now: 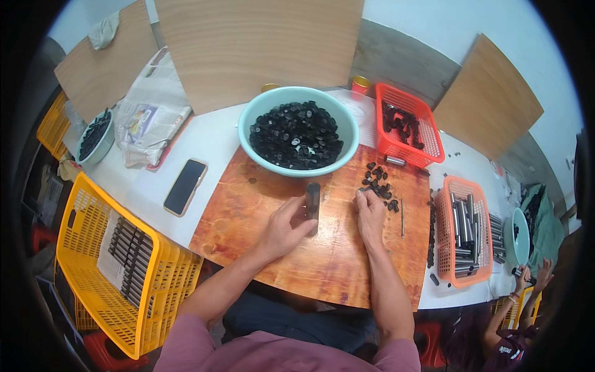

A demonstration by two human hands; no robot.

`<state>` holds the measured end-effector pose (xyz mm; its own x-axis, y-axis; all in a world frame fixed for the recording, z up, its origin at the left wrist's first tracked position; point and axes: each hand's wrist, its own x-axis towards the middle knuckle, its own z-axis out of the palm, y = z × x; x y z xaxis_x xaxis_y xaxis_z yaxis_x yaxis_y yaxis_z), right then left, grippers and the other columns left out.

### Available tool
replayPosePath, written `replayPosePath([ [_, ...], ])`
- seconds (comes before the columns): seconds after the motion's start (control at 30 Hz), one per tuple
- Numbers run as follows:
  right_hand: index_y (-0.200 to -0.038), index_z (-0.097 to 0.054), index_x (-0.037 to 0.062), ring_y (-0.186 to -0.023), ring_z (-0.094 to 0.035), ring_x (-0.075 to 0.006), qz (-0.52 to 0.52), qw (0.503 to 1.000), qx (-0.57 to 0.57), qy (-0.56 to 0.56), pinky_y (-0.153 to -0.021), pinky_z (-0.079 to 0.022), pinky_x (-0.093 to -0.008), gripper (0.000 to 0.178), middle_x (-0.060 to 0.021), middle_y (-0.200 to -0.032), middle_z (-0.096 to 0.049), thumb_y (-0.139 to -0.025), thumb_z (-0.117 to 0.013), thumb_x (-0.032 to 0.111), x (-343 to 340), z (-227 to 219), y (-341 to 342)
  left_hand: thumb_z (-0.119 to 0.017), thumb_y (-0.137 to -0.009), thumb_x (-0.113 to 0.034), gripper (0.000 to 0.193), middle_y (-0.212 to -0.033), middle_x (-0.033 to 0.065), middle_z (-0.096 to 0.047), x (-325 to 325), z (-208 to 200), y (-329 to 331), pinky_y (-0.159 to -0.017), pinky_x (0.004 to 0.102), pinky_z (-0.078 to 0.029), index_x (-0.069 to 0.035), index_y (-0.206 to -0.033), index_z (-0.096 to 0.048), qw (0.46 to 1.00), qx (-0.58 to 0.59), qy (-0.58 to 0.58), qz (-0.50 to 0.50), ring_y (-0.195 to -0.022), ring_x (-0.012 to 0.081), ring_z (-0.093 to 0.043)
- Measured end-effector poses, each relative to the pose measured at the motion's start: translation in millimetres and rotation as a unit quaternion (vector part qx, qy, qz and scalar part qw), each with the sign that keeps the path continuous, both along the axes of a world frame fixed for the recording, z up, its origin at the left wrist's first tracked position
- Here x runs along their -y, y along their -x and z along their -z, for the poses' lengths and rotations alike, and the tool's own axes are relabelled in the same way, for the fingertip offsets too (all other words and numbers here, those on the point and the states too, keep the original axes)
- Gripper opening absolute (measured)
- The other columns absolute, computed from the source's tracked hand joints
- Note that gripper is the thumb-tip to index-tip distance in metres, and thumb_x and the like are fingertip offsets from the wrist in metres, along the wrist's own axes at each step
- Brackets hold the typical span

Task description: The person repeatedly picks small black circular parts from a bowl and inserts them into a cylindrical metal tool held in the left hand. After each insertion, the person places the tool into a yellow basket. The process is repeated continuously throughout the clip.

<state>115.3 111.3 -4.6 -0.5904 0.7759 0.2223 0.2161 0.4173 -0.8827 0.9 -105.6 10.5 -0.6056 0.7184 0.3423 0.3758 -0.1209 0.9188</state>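
Observation:
My left hand [288,226] is closed around a dark, upright cylinder [313,199] above the wooden board [273,260]. To its right, my right hand [370,214] has its fingers drawn together next to a scatter of small black caps [379,180]. What its fingertips hold, if anything, is too small to make out. Beyond both hands, a light green basin [243,139] is heaped with small black pieces [294,133]. A thin metal rod [402,218] lies on the board right of my right hand.
On the left are a phone [185,188] and a yellow crate [158,291] of metal tubes. A red basket [427,155] and an orange basket [443,248] of tubes stand at right. A co-worker's hands [533,276] hold a dark cylinder at far right. Wooden panels [260,43] lean behind.

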Motion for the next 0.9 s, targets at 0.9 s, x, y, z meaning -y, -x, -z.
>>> replayPosePath([
  [0.9, -0.078, -0.044, 0.0060, -0.071, -0.033, -0.0073, -0.095, 0.995, -0.024, -0.008, -0.062, -0.029, -0.0255, 0.035, 0.0051, -0.076, -0.036, -0.108, -0.054, 0.021, -36, 42, -3, -0.064, -0.098, -0.008, 0.028, -0.112, 0.0094, -0.070, 504, -67, 194, -0.085, 0.0324, -0.059, 0.002, -0.124, -0.065, 0.804, 0.155, -0.028, -0.573, -0.096, 0.0184, -0.070],
])
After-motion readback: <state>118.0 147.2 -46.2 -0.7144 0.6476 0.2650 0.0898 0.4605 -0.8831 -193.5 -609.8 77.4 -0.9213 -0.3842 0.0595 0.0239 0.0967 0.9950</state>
